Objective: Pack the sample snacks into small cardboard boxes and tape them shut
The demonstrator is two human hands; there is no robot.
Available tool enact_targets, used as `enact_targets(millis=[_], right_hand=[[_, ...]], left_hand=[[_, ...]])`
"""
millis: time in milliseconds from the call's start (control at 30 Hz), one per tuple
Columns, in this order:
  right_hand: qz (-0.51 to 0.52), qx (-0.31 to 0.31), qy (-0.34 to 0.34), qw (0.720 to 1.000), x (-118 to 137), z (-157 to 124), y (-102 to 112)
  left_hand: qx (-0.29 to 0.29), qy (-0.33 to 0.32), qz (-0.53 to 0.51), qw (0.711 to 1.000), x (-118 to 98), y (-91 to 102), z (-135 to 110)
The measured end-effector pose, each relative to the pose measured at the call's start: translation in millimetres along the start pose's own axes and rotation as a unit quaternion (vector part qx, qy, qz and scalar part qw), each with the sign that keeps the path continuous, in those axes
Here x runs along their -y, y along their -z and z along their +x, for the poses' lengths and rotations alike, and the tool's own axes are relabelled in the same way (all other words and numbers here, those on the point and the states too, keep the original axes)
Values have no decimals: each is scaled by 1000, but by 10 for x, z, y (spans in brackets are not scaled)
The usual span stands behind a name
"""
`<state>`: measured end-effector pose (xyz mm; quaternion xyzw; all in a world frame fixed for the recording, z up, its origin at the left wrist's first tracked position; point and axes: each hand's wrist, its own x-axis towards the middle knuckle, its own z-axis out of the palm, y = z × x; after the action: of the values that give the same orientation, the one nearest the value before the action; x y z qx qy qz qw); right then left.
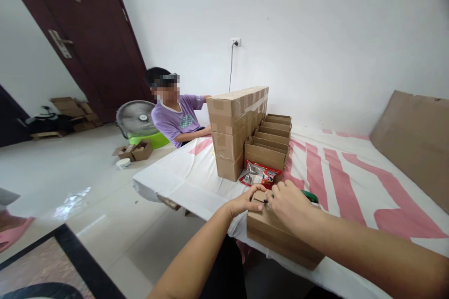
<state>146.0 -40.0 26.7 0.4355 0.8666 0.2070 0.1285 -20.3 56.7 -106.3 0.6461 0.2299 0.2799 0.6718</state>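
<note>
A closed cardboard box (280, 238) lies on the cloth-covered table right in front of me. My left hand (245, 200) grips its far left end, thumb on top and index finger curled near the edge. Closed just to the right of it, my right hand (286, 198) is low over the box top. A thin dark tip sticks out on its left side and a green loop (310, 196) shows behind it; these look like parts of one pair of scissors, mostly hidden by the fist. Just beyond the box lies a red snack packet (260, 174).
Taped boxes (229, 145) stand stacked like a wall, with a row of open cartons (268, 142) beside them. Behind the stack sits a person in a purple shirt (178, 119). A large cardboard sheet (414, 145) leans at right. A fan (138, 119) and small boxes stand on the floor.
</note>
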Motion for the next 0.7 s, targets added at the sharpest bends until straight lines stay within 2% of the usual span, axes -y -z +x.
enact_targets(millis=[167,433,600,700], right_hand=[[-7,79,-1,997,9,-38,180],[-9,119,9,993,-6,-43,274],[-19,115,10,993,-30,-55,230],[-1,61,13,998,-55,-82,140]], left_hand=[[1,1,7,1000,8,9,10],[5,6,6,1000,3,2,9],[5,10,3,1000,1,-1,6],[2,12,-3,1000,6,-3,7]])
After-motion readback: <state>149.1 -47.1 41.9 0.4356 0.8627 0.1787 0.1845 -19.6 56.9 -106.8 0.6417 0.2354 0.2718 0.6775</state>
